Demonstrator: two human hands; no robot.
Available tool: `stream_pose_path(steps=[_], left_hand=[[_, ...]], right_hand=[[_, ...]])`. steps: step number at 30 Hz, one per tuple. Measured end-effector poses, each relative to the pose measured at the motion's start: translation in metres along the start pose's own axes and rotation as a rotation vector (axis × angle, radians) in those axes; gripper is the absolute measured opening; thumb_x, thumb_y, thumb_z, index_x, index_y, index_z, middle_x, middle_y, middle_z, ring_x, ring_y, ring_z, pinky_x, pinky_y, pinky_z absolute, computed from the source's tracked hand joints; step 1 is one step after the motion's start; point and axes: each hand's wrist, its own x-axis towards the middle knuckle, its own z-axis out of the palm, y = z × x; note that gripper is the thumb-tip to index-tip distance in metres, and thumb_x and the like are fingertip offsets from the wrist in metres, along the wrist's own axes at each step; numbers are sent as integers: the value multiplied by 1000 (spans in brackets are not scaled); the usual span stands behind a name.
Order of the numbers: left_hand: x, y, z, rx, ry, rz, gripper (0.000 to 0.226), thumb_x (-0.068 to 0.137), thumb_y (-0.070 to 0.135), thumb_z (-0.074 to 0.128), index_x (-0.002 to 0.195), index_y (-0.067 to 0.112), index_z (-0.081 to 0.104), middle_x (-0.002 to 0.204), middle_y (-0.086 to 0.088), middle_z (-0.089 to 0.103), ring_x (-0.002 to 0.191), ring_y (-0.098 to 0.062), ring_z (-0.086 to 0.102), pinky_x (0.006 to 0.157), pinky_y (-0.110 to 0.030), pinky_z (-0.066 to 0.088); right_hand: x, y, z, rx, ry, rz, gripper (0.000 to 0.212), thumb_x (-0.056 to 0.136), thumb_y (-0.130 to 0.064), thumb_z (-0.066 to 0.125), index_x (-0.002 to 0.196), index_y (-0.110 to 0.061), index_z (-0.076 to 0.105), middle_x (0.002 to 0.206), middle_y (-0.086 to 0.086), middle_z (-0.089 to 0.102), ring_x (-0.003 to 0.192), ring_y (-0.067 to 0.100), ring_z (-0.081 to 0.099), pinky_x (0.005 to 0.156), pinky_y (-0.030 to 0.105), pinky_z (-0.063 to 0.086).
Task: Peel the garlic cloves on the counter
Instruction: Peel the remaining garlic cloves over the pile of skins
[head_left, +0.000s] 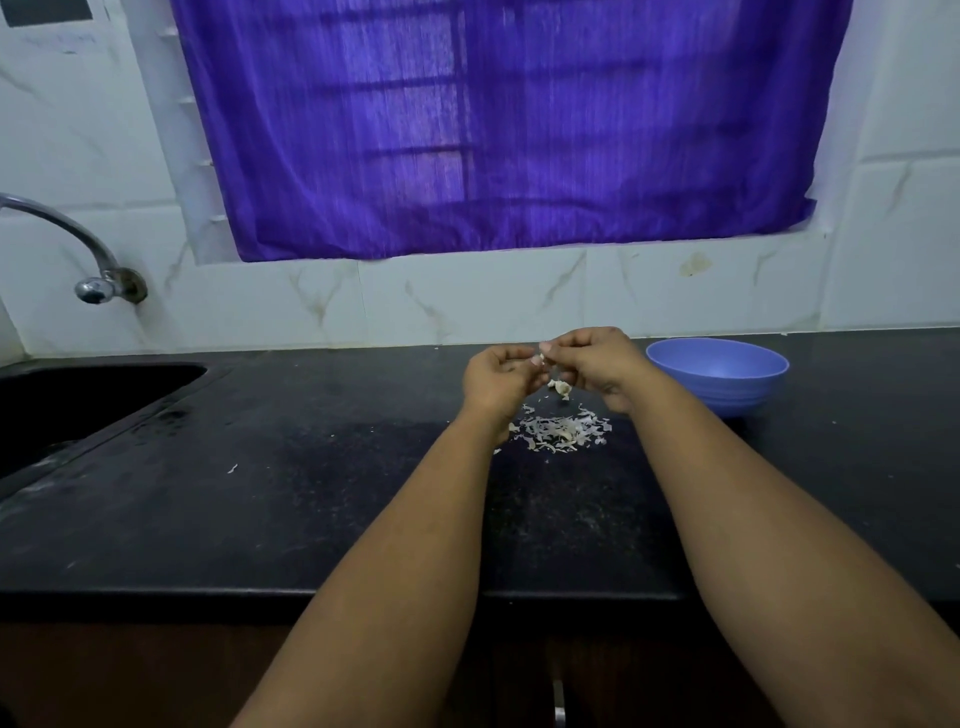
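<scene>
Both my hands are raised together over the black counter (311, 493), near the back wall. My left hand (498, 382) and my right hand (597, 364) pinch a small pale garlic clove (541, 358) between their fingertips; most of it is hidden by the fingers. Just below the hands a loose garlic clove (561, 388) lies on the counter. A heap of thin white garlic skins (561, 431) lies on the counter under my wrists.
A blue plastic bowl (717, 374) stands just right of my right hand. A dark sink (78, 410) is set into the counter at the left, with a metal tap (98, 286) on the tiled wall. A purple curtain (493, 130) hangs behind.
</scene>
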Motion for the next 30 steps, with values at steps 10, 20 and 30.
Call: stream_pose_path(steps=[10, 20, 30], left_hand=[[-8, -12, 13, 587, -34, 210, 23, 95, 28, 59, 77, 15, 66, 73, 0, 67, 65, -12, 58, 66, -28, 48], [2, -10, -5, 826, 42, 134, 17, 95, 23, 54, 100, 17, 69, 71, 5, 68, 86, -18, 64, 76, -28, 50], [10, 4, -31, 575, 365, -47, 11, 85, 18, 62, 95, 21, 62, 91, 1, 66, 84, -21, 62, 75, -32, 52]], right_hand=[[-1, -18, -58, -666, 666, -295, 23, 87, -26, 70, 81, -4, 69, 74, 7, 65, 66, 19, 55, 63, 22, 38], [7, -12, -70, -779, 685, -321, 22, 88, 2, 49, 100, -1, 67, 101, 16, 64, 92, 32, 59, 70, 27, 39], [-6, 12, -11, -1167, -227, -35, 71, 74, -65, 68, 129, -20, 61, 135, 1, 56, 126, 23, 50, 106, 34, 40]])
